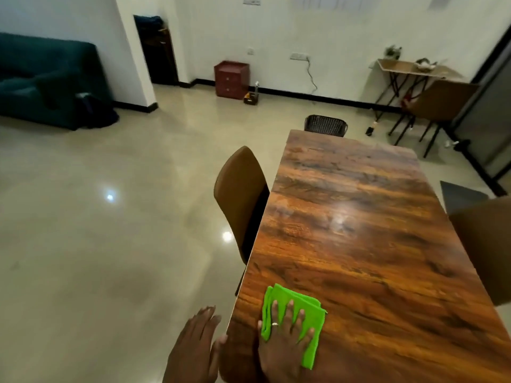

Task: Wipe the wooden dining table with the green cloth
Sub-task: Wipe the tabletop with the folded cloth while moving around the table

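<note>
The wooden dining table (359,244) runs from the lower right up toward the middle of the view. A folded bright green cloth (309,310) lies flat near the table's near left corner. My right hand (284,335) presses down on the cloth with fingers spread, a ring on one finger. My left hand (193,344) hovers flat and open just off the table's left edge, thumb close to the edge, holding nothing.
A brown chair (237,194) is tucked at the table's left side, another brown chair (486,244) at the right side, and a dark woven chair (325,125) at the far end. Glossy tiled floor (110,230) spreads to the left.
</note>
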